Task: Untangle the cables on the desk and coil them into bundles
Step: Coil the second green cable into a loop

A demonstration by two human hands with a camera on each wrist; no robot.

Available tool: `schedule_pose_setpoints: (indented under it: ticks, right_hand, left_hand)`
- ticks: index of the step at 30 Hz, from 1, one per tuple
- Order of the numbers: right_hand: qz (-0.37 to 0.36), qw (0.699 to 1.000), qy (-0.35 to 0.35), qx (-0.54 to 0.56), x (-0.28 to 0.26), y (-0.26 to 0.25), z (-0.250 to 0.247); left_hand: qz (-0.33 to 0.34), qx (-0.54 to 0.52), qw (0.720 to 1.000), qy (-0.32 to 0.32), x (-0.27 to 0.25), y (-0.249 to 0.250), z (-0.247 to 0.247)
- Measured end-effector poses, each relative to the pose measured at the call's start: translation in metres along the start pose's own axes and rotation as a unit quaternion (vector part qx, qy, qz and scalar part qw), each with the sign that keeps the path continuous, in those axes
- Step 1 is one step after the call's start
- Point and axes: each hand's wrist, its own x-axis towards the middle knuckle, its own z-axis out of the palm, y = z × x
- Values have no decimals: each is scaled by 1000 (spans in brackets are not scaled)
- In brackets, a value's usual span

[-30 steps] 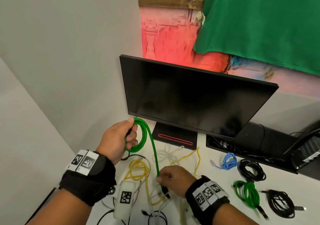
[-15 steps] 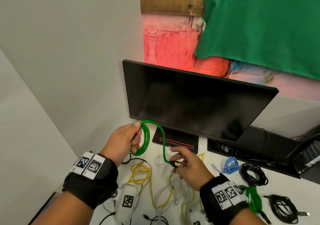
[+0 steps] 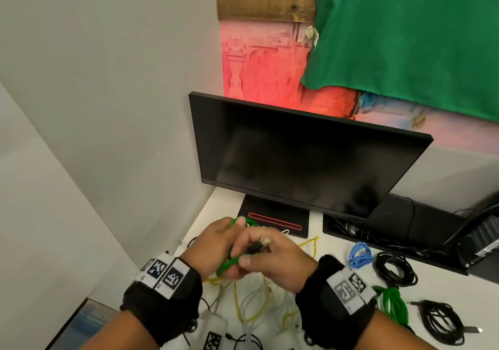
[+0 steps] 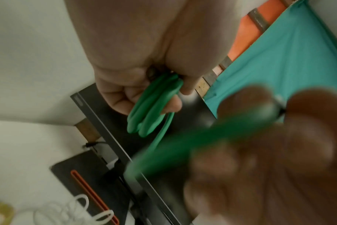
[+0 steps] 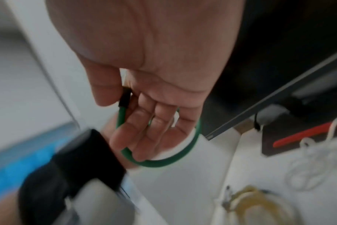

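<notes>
A green network cable (image 3: 227, 265) is wound into a small coil above the white desk (image 3: 318, 252). My left hand (image 3: 220, 239) grips that coil, and the left wrist view shows its fingers curled round several green loops (image 4: 150, 113). My right hand (image 3: 258, 255) is pressed close against the left one and pinches the cable's black-booted plug end (image 3: 260, 245) between thumb and fingers. In the right wrist view the plug boot (image 5: 125, 97) sits at the thumb, and the green cable (image 5: 160, 162) curves under the fingers.
A tangle of yellow and white cables (image 3: 243, 309) lies on the desk below my hands. To the right lie coiled bundles: blue (image 3: 359, 255), black (image 3: 395, 268), green (image 3: 393, 306), black (image 3: 442, 322). The dark monitor (image 3: 297, 160) and its stand base (image 3: 275, 223) are just behind.
My right hand has carried the cable's plug end up from the desk and left, against the left hand. The loose green length is now gathered into the coil, which sits lower.
</notes>
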Motion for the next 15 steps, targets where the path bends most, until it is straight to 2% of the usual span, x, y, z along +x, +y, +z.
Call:
schedule_pose_setpoints:
  ticks: [2, 4, 6, 9, 13, 15]
  right_hand:
    - [-24, 996, 23, 85, 4, -7, -5]
    - [-34, 986, 64, 152, 5, -7, -12]
    - [-45, 975, 109, 189, 4, -5, -16]
    - [-62, 965, 163, 194, 4, -1, -20]
    - [-64, 971, 183, 142, 6, -1, -20]
    - [-70, 977, 188, 68, 7, -4, -23]
  left_hand:
    - [-12, -109, 994, -22, -5, -2, 6]
    - [-23, -220, 975, -30, -8, -3, 5]
    - [-8, -261, 964, -52, -12, -2, 2]
    - [24, -159, 983, -87, -14, 1, -3]
    - [28, 0, 998, -53, -9, 4, -4]
    - [13, 51, 997, -48, -9, 4, -5]
